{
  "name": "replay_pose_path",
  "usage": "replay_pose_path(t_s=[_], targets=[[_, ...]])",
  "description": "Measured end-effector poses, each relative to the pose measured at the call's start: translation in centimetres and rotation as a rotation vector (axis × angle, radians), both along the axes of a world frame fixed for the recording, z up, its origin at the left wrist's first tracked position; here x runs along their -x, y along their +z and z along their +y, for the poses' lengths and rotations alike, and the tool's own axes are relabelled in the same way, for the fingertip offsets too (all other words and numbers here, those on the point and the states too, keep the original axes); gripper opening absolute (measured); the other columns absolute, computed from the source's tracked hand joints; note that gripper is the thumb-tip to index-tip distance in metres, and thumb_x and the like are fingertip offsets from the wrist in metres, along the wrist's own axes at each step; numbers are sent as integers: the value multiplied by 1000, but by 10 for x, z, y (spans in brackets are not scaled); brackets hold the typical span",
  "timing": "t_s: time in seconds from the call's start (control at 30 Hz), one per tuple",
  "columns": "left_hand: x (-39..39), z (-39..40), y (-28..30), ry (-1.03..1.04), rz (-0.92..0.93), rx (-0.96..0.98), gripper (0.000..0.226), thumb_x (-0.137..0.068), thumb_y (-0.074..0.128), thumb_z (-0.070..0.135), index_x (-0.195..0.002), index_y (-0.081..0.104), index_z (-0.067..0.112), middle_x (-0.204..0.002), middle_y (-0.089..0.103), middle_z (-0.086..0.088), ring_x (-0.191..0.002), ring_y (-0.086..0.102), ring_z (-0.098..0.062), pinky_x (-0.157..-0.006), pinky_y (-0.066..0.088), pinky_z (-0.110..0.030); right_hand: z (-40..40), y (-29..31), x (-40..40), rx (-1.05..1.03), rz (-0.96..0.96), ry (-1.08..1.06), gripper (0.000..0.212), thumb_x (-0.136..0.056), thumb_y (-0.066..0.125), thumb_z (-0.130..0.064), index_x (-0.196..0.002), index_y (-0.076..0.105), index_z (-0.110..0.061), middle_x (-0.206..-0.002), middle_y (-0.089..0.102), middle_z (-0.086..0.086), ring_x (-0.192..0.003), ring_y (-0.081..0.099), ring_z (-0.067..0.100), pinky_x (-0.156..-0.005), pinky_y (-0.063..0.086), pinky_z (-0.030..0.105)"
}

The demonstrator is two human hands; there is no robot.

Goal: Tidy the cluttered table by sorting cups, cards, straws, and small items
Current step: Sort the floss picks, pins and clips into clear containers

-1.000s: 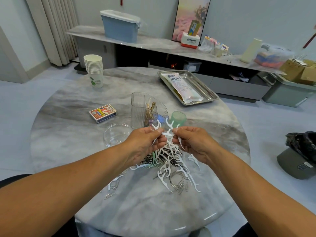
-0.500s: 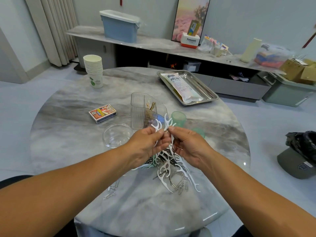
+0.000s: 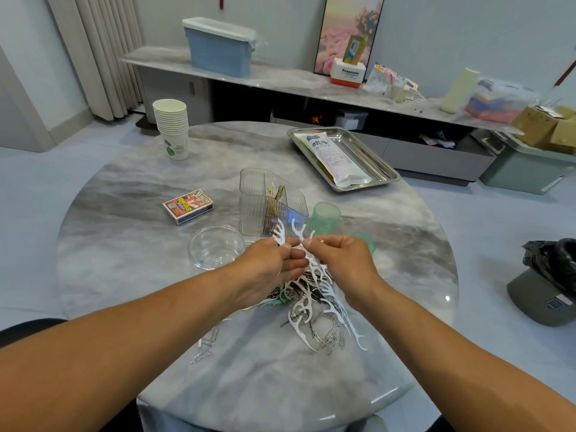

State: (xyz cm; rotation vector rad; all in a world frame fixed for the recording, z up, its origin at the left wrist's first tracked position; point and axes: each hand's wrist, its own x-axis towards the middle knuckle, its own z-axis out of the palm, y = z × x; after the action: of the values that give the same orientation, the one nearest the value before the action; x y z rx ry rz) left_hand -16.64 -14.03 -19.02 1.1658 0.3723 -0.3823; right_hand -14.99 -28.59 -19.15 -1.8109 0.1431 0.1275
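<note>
A heap of white floss picks (image 3: pixel 314 294) mixed with metal paper clips (image 3: pixel 327 338) lies on the round marble table (image 3: pixel 124 244) in front of me. My left hand (image 3: pixel 268 269) pinches a small bunch of white floss picks (image 3: pixel 280 233) above the heap. My right hand (image 3: pixel 346 263) pinches another floss pick (image 3: pixel 299 230) right beside it, fingertips nearly touching the left hand's. Just behind stand a clear ribbed organizer (image 3: pixel 265 201) and a green cup (image 3: pixel 325 218). A clear glass bowl (image 3: pixel 215 246) sits to the left.
A card box (image 3: pixel 188 205) lies left of the organizer. A stack of paper cups (image 3: pixel 173 129) stands at the far left. A steel tray (image 3: pixel 374 160) with a packet sits far right. Loose paper clips (image 3: pixel 207 341) lie near the front edge. A second green piece (image 3: pixel 364 240) shows behind my right hand.
Both hands have drawn closer together and lifted slightly, bringing the right hand's floss pick up against the bunch in the left hand.
</note>
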Motion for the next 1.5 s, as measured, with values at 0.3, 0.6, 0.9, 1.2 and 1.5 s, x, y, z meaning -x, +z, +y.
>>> replay_pose_path(t_s=[0.3, 0.6, 0.9, 1.2, 1.5], targets=[[0, 4, 5, -19, 73, 336, 32, -109, 39, 20, -106, 62, -1, -83, 71, -9, -67, 67, -14, -60, 59, -26, 14, -16, 17, 1066, -758, 165, 19, -95, 62, -36, -96, 78, -26, -80, 57, -1, -73, 57, 27, -65, 41, 36], [-6, 17, 7, 77, 48, 178, 29, -107, 43, 14, -119, 63, -2, -101, 74, -18, -77, 73, -22, -63, 61, -29, 12, -5, 9, 508, -497, 148, 26, -102, 56, -42, -114, 76, -32, -91, 50, -8, -90, 52, 11, -75, 41, 25], [4, 4, 3, -207, 13, 212, 50, -100, 45, 53, -117, 67, 11, -94, 74, -6, -89, 71, -18, -87, 57, -33, 21, 1, 19, 901, -416, 295, 33, -106, 38, -38, -96, 64, -20, -88, 40, -1, -83, 47, 23, -73, 38, 38], [-1, 11, 2, -192, 55, 196, 35, -100, 49, 47, -104, 59, 13, -68, 49, -1, -50, 39, -7, -38, 29, -14, 17, 22, 13, 441, -237, 296, 33, -99, 49, -24, -70, 67, -22, -84, 62, 11, -73, 54, 15, -71, 43, 35], [-1, 17, 8, -361, 33, 83, 43, -98, 43, 59, -95, 56, 18, -61, 45, 0, -51, 41, -11, -44, 32, -19, 1, 25, 7, -30, -2, 338, 25, -102, 56, -14, -109, 78, -23, -79, 66, -3, -78, 60, 7, -75, 47, 21]])
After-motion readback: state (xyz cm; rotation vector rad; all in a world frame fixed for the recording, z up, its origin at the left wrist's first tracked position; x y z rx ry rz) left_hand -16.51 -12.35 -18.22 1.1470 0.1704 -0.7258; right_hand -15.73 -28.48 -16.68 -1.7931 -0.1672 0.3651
